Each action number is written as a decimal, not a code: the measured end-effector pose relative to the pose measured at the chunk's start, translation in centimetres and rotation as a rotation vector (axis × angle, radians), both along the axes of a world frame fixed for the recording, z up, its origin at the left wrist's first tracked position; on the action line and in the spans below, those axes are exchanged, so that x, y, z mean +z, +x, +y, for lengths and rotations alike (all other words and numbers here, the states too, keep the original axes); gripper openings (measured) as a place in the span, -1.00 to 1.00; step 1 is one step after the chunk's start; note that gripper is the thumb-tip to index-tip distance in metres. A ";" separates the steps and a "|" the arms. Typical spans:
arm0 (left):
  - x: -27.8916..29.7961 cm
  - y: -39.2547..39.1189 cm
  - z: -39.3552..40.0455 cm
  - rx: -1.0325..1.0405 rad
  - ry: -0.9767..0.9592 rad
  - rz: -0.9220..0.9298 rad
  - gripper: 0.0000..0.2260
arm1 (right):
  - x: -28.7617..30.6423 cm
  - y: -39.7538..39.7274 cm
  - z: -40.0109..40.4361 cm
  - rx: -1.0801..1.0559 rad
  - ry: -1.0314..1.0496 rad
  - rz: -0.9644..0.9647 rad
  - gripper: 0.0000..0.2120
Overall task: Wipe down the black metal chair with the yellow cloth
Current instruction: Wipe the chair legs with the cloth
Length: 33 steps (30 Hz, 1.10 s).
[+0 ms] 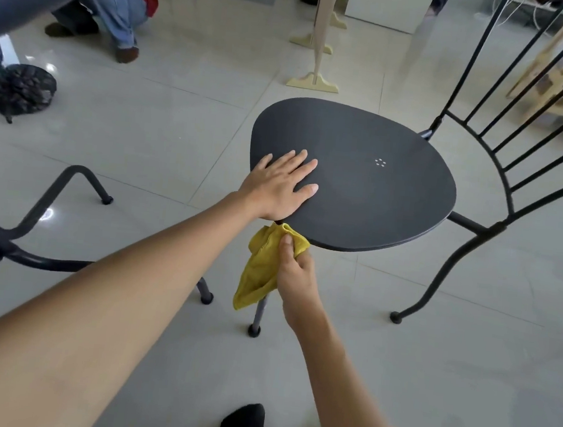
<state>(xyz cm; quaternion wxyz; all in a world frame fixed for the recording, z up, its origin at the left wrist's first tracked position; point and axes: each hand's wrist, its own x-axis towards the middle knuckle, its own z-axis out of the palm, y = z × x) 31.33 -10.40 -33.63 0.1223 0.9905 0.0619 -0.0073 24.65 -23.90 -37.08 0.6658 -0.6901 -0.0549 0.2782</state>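
Observation:
The black metal chair (371, 191) stands on the tiled floor in the middle of the view, its rounded seat facing me and its barred backrest at the right. My left hand (281, 184) lies flat on the near left part of the seat, fingers spread. My right hand (297, 271) is below the seat's front edge, gripping the yellow cloth (261, 270) against the top of the chair's front leg (259, 314). The cloth hangs down along that leg.
A second black chair frame (29, 244) stands close at the left. A crouching person (117, 8) is at the far left, beside a dark basket (20, 88). A beige wooden stand (315, 75) is behind the chair, wooden racks (561, 78) at the far right. My socked foot (242, 426) is at the bottom.

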 end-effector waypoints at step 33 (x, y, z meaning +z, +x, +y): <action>-0.5 0.6 0.0 0.046 -0.054 -0.078 -0.47 | -31.8 -0.7 -0.5 0.412 -0.478 -0.032 -0.77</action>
